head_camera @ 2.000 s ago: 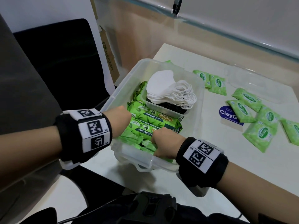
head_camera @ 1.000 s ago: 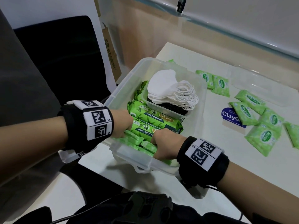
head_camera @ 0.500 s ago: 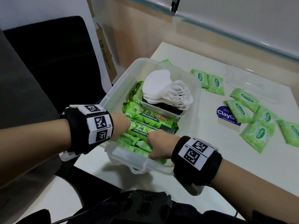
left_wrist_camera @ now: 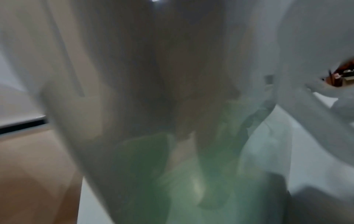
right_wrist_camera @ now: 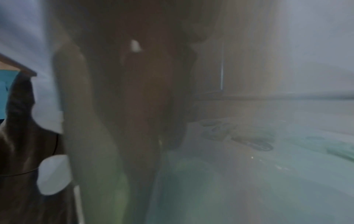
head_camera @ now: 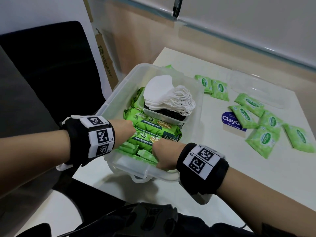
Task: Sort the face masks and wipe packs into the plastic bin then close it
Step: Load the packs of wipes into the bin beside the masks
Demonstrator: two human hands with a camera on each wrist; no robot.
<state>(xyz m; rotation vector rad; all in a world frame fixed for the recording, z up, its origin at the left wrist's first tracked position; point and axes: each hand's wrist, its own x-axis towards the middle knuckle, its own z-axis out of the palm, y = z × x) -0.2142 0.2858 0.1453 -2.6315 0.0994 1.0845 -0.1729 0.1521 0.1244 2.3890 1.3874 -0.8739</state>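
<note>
A clear plastic bin [head_camera: 118, 89] stands at the table's left edge. A small tray in it holds stacked white face masks [head_camera: 162, 88] over black ones, resting on large green wipe packs [head_camera: 153, 124]. Small green packs [head_camera: 145, 153] fill the bin's near end. My left hand [head_camera: 124, 129] reaches down at the left side of the front large pack. My right hand [head_camera: 164, 151] is knuckles-up at that pack's near edge. The fingers of both are hidden among the packs. Both wrist views are a blur through the bin's wall, with green below.
Several small green wipe packs [head_camera: 261, 141] lie loose on the white table to the right, around a blue sticker [head_camera: 230, 124]. The clear lid [head_camera: 256, 89] lies at the back right. A black chair [head_camera: 51, 65] and a cardboard box [head_camera: 106, 53] stand left of the table.
Both hands stay in the bin's near end at the same packs. Only the head view has shifted slightly.
</note>
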